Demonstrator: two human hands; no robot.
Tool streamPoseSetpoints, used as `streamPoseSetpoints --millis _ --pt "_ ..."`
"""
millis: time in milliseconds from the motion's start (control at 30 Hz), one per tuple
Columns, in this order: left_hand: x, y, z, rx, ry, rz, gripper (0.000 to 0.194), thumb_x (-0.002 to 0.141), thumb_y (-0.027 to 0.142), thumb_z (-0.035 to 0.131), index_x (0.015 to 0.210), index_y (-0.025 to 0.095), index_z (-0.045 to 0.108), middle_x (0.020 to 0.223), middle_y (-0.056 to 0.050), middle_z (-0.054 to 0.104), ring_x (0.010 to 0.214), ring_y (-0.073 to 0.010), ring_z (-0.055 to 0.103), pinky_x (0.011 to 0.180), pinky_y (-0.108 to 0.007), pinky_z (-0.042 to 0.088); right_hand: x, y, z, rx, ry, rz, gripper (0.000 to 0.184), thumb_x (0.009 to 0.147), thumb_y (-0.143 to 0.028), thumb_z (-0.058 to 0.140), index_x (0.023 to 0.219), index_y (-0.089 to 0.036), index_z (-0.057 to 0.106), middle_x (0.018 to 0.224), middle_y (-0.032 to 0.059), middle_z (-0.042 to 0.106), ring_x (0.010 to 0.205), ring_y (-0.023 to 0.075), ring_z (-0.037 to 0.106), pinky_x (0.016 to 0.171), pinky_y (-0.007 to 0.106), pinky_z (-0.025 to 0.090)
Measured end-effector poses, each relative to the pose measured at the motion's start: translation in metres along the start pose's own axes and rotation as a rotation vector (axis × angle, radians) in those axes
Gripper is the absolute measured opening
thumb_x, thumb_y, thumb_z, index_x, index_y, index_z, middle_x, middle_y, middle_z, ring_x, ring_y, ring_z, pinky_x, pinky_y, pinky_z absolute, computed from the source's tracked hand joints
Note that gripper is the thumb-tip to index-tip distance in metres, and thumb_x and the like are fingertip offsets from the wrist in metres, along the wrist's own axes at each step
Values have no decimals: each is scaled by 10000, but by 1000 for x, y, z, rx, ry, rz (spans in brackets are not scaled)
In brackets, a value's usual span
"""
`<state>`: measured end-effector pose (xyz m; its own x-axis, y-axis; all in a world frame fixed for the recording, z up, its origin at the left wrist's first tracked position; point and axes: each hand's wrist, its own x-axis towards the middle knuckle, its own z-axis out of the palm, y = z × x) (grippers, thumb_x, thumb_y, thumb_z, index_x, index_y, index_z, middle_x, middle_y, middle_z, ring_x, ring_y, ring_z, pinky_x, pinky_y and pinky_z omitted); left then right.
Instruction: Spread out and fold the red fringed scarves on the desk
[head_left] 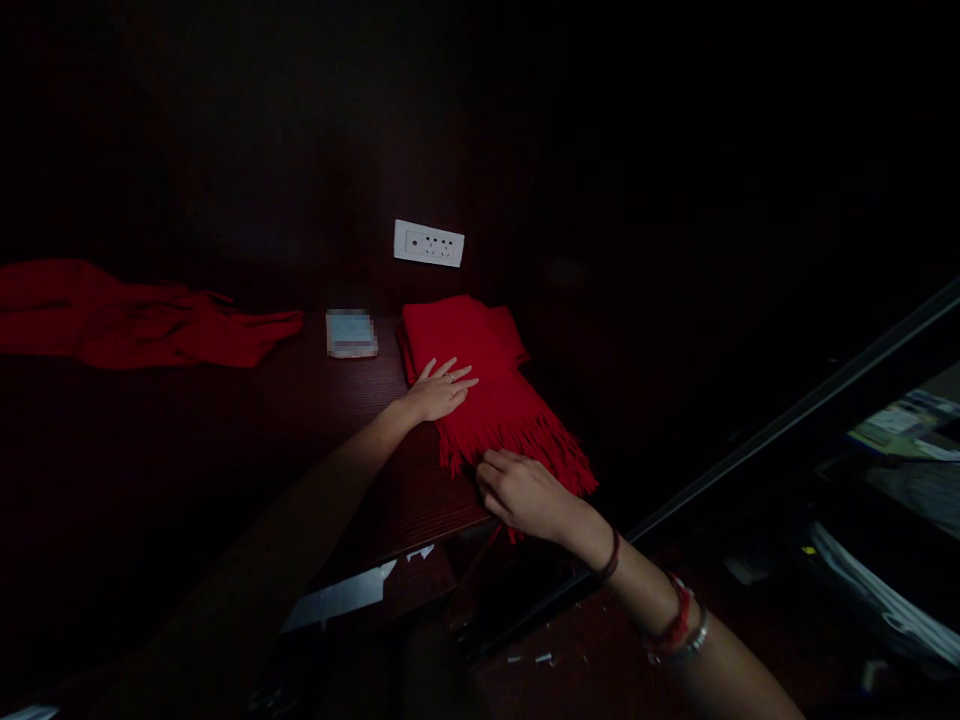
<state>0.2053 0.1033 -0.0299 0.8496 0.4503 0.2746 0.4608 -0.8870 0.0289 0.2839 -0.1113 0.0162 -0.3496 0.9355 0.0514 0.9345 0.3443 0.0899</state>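
Note:
A folded red scarf (480, 370) with a fringed end lies on a dark wooden desk (352, 460), its fringe reaching the desk's front edge. My left hand (441, 388) rests flat on the scarf's left side, fingers stretched out. My right hand (525, 492) sits at the fringe near the desk edge, with its fingers curled onto the tassels. Bracelets circle my right wrist.
A second red cloth (127, 315) lies crumpled at the far left of the desk. A small pale card or box (351, 334) sits left of the scarf. A white power socket (428, 243) is on the dark back wall. Papers and clutter show at the lower right.

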Motion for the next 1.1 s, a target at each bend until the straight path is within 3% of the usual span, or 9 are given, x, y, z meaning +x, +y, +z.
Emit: streamPoseSetpoints --millis 167,267,333,467,567,667,767,933,1100 --pt "-1 1 -2 24 46 2 406 850 319 232 1230 297 374 1327 24 300 1235 -233 168 977 -485 73 -41 15 -35 159 -27 -14 250 862 -270 305 806 -166 526 774 26 520 690 104 478 631 221 366" --pt "0 7 -7 44 82 53 400 843 296 253 1202 244 423 1318 -12 320 1235 -227 171 983 -476 53 -33 38 -46 166 160 132 298 875 -272 264 790 -155 524 739 31 511 684 108 468 661 235 359" --pt "2 15 -10 11 95 123 406 852 283 227 1212 227 406 1331 -10 295 1242 -189 154 998 -427 71 -17 51 -40 111 263 206 277 868 -268 281 807 -153 525 769 43 512 742 124 463 715 258 348" --pt "6 31 -10 -94 -40 243 423 871 353 184 1280 287 266 1361 38 217 1247 -171 141 996 -383 136 5 55 -5 16 126 195 197 839 -267 341 866 -161 506 851 55 502 784 144 450 768 300 338" --pt "6 36 -8 -101 -162 231 426 864 402 197 1282 333 235 1361 52 208 1244 -191 153 991 -416 124 -7 41 12 -14 74 193 192 836 -246 325 876 -146 484 879 72 485 779 151 443 758 299 350" --pt "6 35 -9 -107 -209 207 426 861 405 200 1279 336 243 1360 49 210 1244 -195 154 990 -417 124 -34 29 6 18 13 155 217 848 -249 293 855 -145 483 847 63 488 763 146 445 749 286 356" --pt "7 37 -15 -101 -208 193 424 853 378 229 1273 326 268 1353 36 234 1237 -206 178 985 -429 132 -52 30 -16 93 -57 111 269 867 -268 253 834 -161 497 799 39 486 706 123 447 679 250 369" --pt "22 52 -25 -118 -141 252 403 845 312 243 1227 284 367 1321 18 312 1216 -181 238 978 -412 173 -39 55 -46 11 190 257 269 855 -270 292 831 -164 538 829 55 452 769 146 426 726 285 351" --pt "37 62 -13 -125 -182 278 421 836 328 274 1256 328 299 1355 32 226 1228 -212 212 971 -453 168 -17 75 -55 -21 532 404 250 851 -264 305 865 -168 535 901 72 426 839 168 404 772 313 333"
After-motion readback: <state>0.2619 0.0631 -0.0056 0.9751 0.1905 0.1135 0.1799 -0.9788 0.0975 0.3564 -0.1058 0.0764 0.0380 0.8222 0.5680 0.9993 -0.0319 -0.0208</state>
